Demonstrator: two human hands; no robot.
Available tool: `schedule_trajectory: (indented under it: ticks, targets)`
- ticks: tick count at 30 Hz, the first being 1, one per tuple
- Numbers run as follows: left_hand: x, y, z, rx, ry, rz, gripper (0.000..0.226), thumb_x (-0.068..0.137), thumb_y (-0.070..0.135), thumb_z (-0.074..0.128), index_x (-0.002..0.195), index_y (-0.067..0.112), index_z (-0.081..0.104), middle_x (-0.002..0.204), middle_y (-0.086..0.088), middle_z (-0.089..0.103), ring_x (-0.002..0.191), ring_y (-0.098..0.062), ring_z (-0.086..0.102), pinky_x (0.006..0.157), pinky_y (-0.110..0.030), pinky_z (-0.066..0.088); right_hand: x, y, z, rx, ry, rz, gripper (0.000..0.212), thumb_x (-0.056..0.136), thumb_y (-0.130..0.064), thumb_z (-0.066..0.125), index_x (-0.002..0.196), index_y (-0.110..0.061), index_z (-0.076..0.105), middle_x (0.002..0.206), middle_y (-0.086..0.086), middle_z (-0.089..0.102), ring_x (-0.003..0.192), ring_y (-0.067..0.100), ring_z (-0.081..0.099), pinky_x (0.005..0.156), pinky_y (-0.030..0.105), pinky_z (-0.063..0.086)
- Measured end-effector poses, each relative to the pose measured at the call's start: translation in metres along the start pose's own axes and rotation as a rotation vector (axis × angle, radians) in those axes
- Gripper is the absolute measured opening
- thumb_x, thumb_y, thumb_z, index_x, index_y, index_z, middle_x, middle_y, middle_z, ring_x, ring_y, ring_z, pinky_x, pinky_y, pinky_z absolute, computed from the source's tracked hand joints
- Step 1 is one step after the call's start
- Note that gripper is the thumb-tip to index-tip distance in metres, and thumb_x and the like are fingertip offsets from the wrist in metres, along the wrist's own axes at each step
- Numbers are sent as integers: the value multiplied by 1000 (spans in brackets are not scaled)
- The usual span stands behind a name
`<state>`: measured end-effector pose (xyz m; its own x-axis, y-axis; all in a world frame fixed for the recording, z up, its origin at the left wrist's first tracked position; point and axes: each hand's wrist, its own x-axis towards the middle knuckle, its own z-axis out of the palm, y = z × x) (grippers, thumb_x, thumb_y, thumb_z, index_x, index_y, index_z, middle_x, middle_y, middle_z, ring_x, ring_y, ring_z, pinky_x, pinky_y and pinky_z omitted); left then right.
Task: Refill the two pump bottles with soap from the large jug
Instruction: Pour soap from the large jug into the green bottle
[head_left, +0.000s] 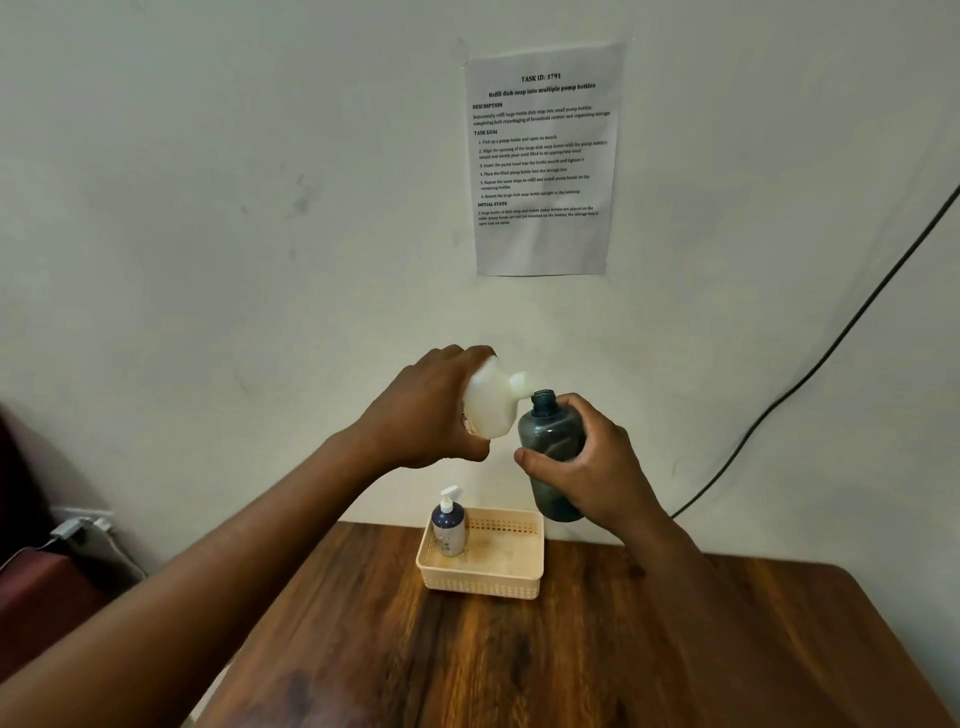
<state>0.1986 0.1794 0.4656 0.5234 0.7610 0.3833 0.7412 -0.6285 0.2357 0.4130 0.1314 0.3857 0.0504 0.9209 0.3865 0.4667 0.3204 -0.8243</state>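
My left hand (421, 410) grips the white soap jug (491, 402), tipped to the right so its spout touches the open mouth of a dark translucent bottle (550, 441). My right hand (587, 467) holds that bottle upright in the air, without a pump on it. Both are raised above the table, in front of the wall. A second dark bottle (448, 527) with a white pump head stands in the left corner of a beige basket (498, 574) below.
The basket sits at the far edge of a wooden table (519, 649) against a white wall. A printed task sheet (543, 156) hangs on the wall. A black cable (810, 374) runs down the wall at right. A dark red seat and a charger lie at left.
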Motion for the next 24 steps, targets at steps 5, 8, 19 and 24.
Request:
schedule_trajectory:
  ticks: [5, 8, 19, 24]
  targets:
    - [3, 4, -10, 79, -18, 23, 92, 64, 38, 91, 143, 28, 46, 121, 0, 60, 109, -23, 54, 87, -39, 54, 0, -4, -1, -1, 22, -14, 60, 73, -51, 82, 122, -41, 48, 113, -18, 60, 98, 6, 62, 64, 5, 47]
    - [6, 7, -16, 159, -32, 42, 92, 65, 39, 90, 144, 27, 45, 122, -1, 60, 110, -24, 54, 89, -42, 53, 1, -5, -1, -3, 29, -17, 60, 74, -50, 83, 122, -40, 49, 114, -17, 60, 98, 5, 61, 65, 5, 47]
    - [17, 11, -31, 349, -32, 120, 96, 65, 43, 88, 148, 27, 42, 127, 0, 59, 113, -24, 54, 86, -36, 46, 5, -8, -3, -22, 47, -27, 61, 73, -53, 82, 120, -43, 46, 111, -21, 56, 96, 2, 59, 66, 5, 43]
    - [20, 11, -34, 399, -20, 147, 95, 65, 44, 87, 147, 28, 42, 126, 0, 59, 111, -24, 54, 83, -35, 44, 6, -8, -3, -30, 49, -32, 61, 71, -54, 82, 119, -44, 45, 107, -27, 53, 94, 2, 59, 68, 5, 42]
